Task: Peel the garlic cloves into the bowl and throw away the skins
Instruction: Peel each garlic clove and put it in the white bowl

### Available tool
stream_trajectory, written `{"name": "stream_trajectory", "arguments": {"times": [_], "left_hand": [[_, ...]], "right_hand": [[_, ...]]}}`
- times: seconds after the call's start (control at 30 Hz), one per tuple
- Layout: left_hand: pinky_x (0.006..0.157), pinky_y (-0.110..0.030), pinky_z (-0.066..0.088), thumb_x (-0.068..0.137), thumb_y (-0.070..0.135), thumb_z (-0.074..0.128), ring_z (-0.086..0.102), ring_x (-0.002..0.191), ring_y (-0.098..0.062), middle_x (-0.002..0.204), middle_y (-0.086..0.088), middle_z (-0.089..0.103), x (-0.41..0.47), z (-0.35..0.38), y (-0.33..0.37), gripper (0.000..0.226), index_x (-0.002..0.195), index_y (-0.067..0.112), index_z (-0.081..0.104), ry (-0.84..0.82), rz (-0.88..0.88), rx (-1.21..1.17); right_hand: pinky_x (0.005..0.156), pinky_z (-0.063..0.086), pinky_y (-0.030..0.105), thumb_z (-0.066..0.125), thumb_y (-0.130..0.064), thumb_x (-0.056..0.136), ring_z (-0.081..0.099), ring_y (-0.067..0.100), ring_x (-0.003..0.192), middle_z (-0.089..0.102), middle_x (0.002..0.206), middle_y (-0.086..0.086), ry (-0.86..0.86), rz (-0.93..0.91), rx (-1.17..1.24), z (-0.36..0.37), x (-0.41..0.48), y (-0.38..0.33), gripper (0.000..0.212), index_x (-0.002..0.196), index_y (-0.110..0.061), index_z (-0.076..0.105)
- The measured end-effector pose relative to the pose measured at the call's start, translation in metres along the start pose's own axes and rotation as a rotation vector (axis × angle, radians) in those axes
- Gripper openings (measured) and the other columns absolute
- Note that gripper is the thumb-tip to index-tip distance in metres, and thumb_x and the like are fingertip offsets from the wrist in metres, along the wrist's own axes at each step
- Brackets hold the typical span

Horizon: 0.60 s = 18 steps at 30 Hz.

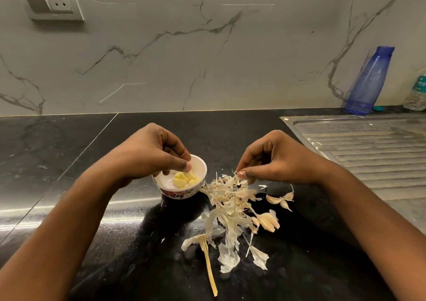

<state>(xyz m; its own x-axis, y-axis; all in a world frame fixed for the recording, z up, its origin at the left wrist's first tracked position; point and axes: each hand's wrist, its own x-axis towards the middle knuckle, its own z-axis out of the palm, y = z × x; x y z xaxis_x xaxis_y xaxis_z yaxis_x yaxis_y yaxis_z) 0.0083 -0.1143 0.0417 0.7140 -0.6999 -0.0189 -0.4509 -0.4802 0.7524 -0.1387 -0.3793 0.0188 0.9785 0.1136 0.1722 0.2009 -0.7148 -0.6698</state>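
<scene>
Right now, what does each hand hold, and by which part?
Left hand seems to pinch a peeled clove at its top; right hand pinches a skin scrap at its upper edge.

We count one left hand [156, 155] and one right hand [274, 160]. There is one bowl [202, 166] holding about five peeled cloves [182, 181]. On the surface [115, 254] lie two clumps of unpeeled cloves, one nearer [268, 223] and one farther [280, 200], one dry stalk [211, 270], and skins [230, 206] too many to count. There are two bottles, one blue bottle [368, 81] and one clear bottle [418, 93], and one sink [368, 144].
</scene>
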Motion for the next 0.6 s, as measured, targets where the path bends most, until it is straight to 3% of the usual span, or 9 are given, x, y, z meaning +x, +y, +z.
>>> {"name": "stream_trajectory", "arguments": {"times": [0.17,0.3,0.5,0.6], "left_hand": [[0.076,-0.038,0.066,0.074,0.023,0.093,0.076,0.082,-0.015,0.081,0.007,0.080,0.004,0.002,-0.005,0.011,0.081,0.021,0.085,0.036,-0.032,0.160],[0.076,-0.035,0.065,0.073,0.029,0.094,0.076,0.081,-0.011,0.080,0.008,0.080,0.005,0.004,-0.005,0.013,0.079,0.023,0.084,0.111,-0.007,0.162],[0.076,-0.033,0.064,0.078,0.031,0.090,0.075,0.081,-0.009,0.079,0.010,0.079,0.006,0.010,-0.003,0.009,0.082,0.026,0.084,0.189,0.071,0.151],[0.077,-0.034,0.065,0.080,0.032,0.088,0.075,0.076,-0.005,0.076,0.010,0.079,0.004,0.014,0.000,0.008,0.083,0.027,0.083,0.219,0.132,0.129]], "right_hand": [[0.067,0.062,0.030,0.081,-0.011,0.093,0.077,0.018,0.072,0.080,0.085,0.002,-0.041,0.061,0.046,-0.009,-0.003,-0.003,0.013,0.105,-0.011,0.082],[0.060,0.053,0.027,0.086,-0.025,0.087,0.065,0.010,0.061,0.075,0.072,0.004,-0.181,0.189,0.002,-0.024,-0.009,-0.004,0.013,0.091,-0.013,0.083],[0.082,0.058,0.038,0.092,-0.035,0.079,0.073,0.022,0.085,0.080,0.089,0.003,-0.420,0.405,-0.100,-0.029,-0.014,-0.004,0.023,0.092,-0.018,0.084],[0.082,0.056,0.038,0.093,-0.032,0.079,0.071,0.023,0.083,0.079,0.090,0.007,-0.441,0.421,-0.117,-0.027,-0.011,-0.003,0.022,0.093,-0.018,0.083]]}}
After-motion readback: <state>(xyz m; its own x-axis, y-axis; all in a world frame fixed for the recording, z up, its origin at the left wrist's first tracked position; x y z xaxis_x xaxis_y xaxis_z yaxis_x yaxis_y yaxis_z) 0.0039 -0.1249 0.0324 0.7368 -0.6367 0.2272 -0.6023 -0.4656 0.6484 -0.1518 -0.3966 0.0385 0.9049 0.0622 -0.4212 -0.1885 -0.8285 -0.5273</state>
